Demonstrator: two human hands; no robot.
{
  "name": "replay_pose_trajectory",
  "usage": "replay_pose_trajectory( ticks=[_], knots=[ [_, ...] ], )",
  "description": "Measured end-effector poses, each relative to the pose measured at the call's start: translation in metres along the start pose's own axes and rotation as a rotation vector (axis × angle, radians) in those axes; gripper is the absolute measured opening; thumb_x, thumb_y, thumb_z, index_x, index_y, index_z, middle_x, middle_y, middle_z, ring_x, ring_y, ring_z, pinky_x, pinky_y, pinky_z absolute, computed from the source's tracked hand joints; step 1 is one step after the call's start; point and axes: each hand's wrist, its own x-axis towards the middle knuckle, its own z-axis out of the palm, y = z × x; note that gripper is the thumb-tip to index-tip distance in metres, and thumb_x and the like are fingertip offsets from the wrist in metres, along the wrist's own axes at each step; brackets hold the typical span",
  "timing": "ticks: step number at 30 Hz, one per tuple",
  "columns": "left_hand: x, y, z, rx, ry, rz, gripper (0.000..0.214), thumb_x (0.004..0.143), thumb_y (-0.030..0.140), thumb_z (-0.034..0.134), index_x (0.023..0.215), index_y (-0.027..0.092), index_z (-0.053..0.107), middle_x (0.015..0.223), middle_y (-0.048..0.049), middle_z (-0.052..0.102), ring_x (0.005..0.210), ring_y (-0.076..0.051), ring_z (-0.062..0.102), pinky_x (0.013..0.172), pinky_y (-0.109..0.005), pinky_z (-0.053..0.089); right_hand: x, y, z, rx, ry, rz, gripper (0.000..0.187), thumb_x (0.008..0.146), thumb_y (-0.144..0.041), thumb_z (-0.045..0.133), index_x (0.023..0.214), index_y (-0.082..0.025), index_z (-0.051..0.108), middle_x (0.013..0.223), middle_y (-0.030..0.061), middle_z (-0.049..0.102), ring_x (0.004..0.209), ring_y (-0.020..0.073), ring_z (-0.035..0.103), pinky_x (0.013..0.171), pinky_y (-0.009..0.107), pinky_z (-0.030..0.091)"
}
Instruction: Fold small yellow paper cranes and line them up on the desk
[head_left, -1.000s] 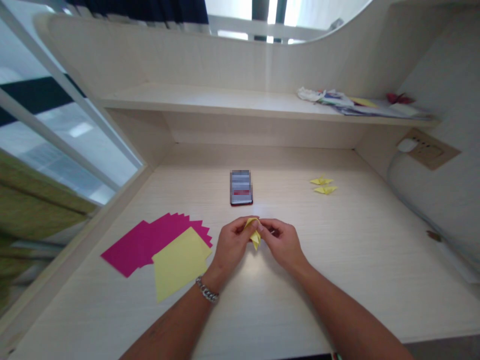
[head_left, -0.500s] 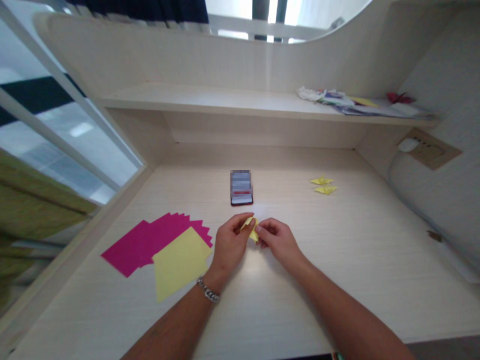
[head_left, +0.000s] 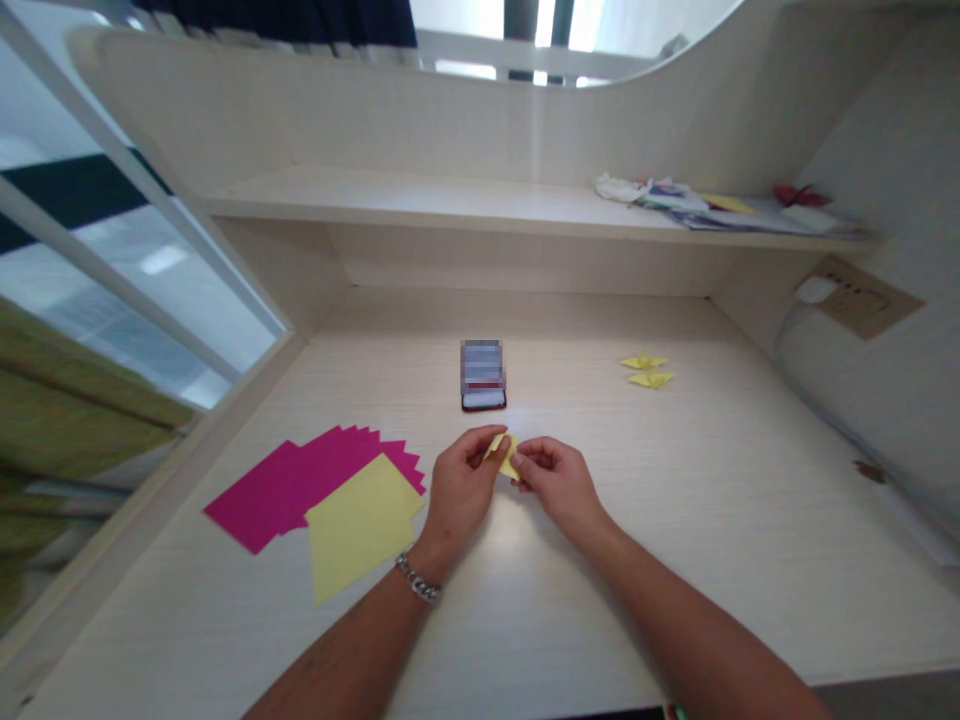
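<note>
Between my hands is a small piece of folded yellow paper (head_left: 508, 462), above the middle of the desk. My left hand (head_left: 463, 478) is closed on its left side, thumb on top. The thumb and fingertips of my right hand (head_left: 553, 474) pinch its right edge. My fingers cover part of the folds. Left of my left hand, flat yellow paper sheets (head_left: 364, 530) overlap a fanned stack of magenta paper sheets (head_left: 262, 500). Two folded yellow paper cranes (head_left: 649, 380) lie at the right, farther back than my right hand.
A phone (head_left: 483, 376) with a blurred screen lies just beyond my hands. Papers and a red folded piece (head_left: 801, 195) rest on the shelf (head_left: 420, 202) at the back. A plug sits in the wall socket (head_left: 859, 296), its cable running down the right wall.
The lower part of the folded yellow paper has turned slightly between my fingers, and my right fingertips have shifted a little. Everything else stays where it was.
</note>
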Motion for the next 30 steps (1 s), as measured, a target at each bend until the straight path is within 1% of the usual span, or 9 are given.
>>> replay_pose_trajectory(
  ticks=[4,8,10,12,15,18,24,27,30],
  knots=[
    [0.001,-0.001,-0.001,0.014,0.008,-0.009,0.027,0.079,0.034,0.064,0.099,0.017,0.068,0.089,-0.0059,0.071,0.078,-0.016,0.063,0.069,-0.026,0.049,-0.001,0.000,0.000,0.053,-0.034,0.004,0.029,0.063,-0.032,0.075,0.083,-0.016,0.061,0.063,-0.0007,0.063,0.053,0.0115,0.059,0.056,0.027,0.051],
    [0.001,0.001,-0.003,0.011,-0.002,-0.011,0.026,0.079,0.034,0.063,0.097,0.016,0.068,0.085,-0.0050,0.071,0.074,-0.015,0.062,0.065,-0.025,0.049,-0.002,-0.006,-0.003,0.028,-0.098,0.005,0.034,0.063,-0.029,0.075,0.089,-0.018,0.058,0.064,-0.0015,0.063,0.054,0.0114,0.058,0.052,0.024,0.048],
    [0.001,0.001,-0.003,-0.001,-0.025,-0.027,0.026,0.080,0.035,0.063,0.096,0.016,0.069,0.082,-0.0046,0.071,0.070,-0.015,0.062,0.061,-0.025,0.049,-0.002,-0.010,-0.005,-0.020,-0.083,0.008,0.034,0.066,-0.033,0.073,0.094,-0.019,0.058,0.067,-0.0010,0.062,0.056,0.0123,0.058,0.049,0.022,0.046],
    [0.001,0.001,-0.002,-0.030,-0.058,-0.037,0.026,0.079,0.036,0.063,0.096,0.016,0.069,0.084,-0.0052,0.071,0.071,-0.016,0.063,0.061,-0.025,0.050,-0.001,-0.012,-0.007,-0.070,-0.038,-0.019,0.034,0.070,-0.038,0.069,0.098,-0.021,0.060,0.075,0.0008,0.063,0.060,0.0132,0.059,0.047,0.022,0.046],
    [0.000,0.000,-0.001,-0.070,-0.111,-0.036,0.027,0.079,0.036,0.063,0.097,0.016,0.070,0.092,-0.0075,0.072,0.079,-0.018,0.065,0.067,-0.027,0.052,0.002,-0.011,-0.008,-0.105,-0.017,-0.067,0.032,0.072,-0.041,0.067,0.095,-0.020,0.065,0.086,0.0042,0.065,0.066,0.0143,0.061,0.050,0.023,0.049],
    [0.000,-0.001,-0.002,-0.079,-0.135,-0.052,0.029,0.078,0.036,0.065,0.097,0.016,0.071,0.094,-0.0087,0.073,0.083,-0.020,0.067,0.072,-0.031,0.054,0.004,-0.007,-0.009,-0.083,-0.036,-0.074,0.030,0.071,-0.041,0.068,0.091,-0.019,0.067,0.084,0.0051,0.067,0.068,0.0153,0.061,0.054,0.025,0.051],
    [0.001,0.001,-0.004,-0.052,-0.163,-0.064,0.030,0.077,0.032,0.067,0.102,0.018,0.071,0.105,-0.0087,0.071,0.093,-0.022,0.066,0.086,-0.035,0.052,0.006,-0.004,-0.011,-0.052,-0.049,-0.079,0.028,0.070,-0.035,0.070,0.092,-0.018,0.070,0.086,0.0065,0.070,0.075,0.0188,0.064,0.063,0.031,0.054],
    [0.000,0.002,-0.004,-0.057,-0.154,-0.045,0.028,0.075,0.028,0.068,0.100,0.018,0.071,0.105,-0.0085,0.071,0.094,-0.022,0.066,0.087,-0.035,0.052,0.006,-0.005,-0.012,-0.047,-0.019,-0.091,0.026,0.068,-0.034,0.071,0.088,-0.018,0.072,0.086,0.0068,0.071,0.077,0.0197,0.065,0.070,0.034,0.054],
    [0.000,0.002,-0.005,-0.064,-0.152,-0.018,0.025,0.073,0.020,0.067,0.098,0.018,0.072,0.101,-0.0071,0.072,0.092,-0.021,0.067,0.085,-0.034,0.052,0.007,-0.006,-0.014,-0.040,-0.010,-0.100,0.025,0.067,-0.033,0.071,0.087,-0.017,0.073,0.085,0.0074,0.072,0.075,0.0198,0.066,0.072,0.035,0.054]
  ],
)
